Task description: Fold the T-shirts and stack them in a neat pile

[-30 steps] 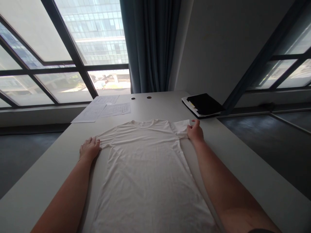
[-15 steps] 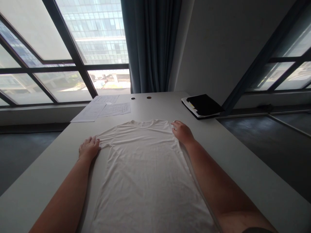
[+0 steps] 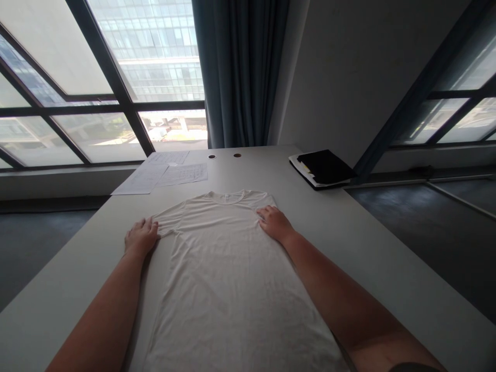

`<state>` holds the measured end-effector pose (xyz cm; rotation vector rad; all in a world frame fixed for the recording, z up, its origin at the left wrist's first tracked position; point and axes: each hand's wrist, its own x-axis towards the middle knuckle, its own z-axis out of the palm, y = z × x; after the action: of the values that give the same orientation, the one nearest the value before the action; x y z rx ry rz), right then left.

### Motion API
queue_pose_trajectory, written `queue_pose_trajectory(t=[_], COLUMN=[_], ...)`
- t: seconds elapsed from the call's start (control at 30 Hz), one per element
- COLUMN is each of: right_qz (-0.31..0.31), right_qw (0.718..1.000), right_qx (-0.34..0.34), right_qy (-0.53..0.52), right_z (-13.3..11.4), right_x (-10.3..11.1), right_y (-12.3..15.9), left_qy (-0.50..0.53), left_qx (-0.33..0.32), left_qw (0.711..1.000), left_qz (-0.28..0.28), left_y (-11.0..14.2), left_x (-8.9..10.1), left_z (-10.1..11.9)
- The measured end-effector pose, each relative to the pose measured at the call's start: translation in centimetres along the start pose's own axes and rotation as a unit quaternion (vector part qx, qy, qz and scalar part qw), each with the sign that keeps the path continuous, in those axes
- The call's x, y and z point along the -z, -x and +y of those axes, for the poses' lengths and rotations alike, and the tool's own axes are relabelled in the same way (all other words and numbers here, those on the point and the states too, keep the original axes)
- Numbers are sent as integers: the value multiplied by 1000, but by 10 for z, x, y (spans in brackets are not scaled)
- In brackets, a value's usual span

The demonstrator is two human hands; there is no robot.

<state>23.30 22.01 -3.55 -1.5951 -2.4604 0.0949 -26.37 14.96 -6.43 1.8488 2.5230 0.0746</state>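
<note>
A white T-shirt (image 3: 228, 279) lies spread flat on a white table, its neckline at the far side and its lower end running out of view at the bottom. My left hand (image 3: 141, 236) rests at the end of the left sleeve, palm down, with the fingers stretched out. On the upper right of the shirt, below the shoulder, lies my right hand (image 3: 275, 223), its fingers extended over the fabric. The right sleeve is not seen spread outward; my hand and forearm cover part of that side. Small wrinkles run across the chest.
Sheets of paper with writing (image 3: 182, 174) lie at the table's far left. A black folder (image 3: 327, 166) with papers sits at the far right. Two round holes (image 3: 237, 155) pierce the table (image 3: 256, 168) near its back edge. A blue curtain (image 3: 240, 77) and windows stand beyond.
My right hand has moved left and slightly nearer, from the shirt's right shoulder edge onto its upper right chest. My left hand stays at the left sleeve.
</note>
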Motion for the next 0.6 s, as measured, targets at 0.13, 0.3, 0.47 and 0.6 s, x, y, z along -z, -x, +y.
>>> queue_pose_trajectory(t=[0.13, 0.3, 0.47, 0.6], right_qz=[30, 29, 56, 55], right_qw=[998, 997, 997, 998], right_qx=[-38, -61, -51, -5], right_qy=[30, 32, 11, -4], right_z=[-5, -5, -5, -7], right_x=[-5, -8, -4, -3], right_y=[0, -2, -2, 0], left_qy=[19, 37, 48, 60], left_qx=[25, 43, 45, 56], left_qw=[999, 997, 996, 995], left_qz=[22, 46, 61, 60], left_y=[0, -4, -6, -6], left_x=[-1, -5, -10, -9], left_z=[0, -2, -5, -4])
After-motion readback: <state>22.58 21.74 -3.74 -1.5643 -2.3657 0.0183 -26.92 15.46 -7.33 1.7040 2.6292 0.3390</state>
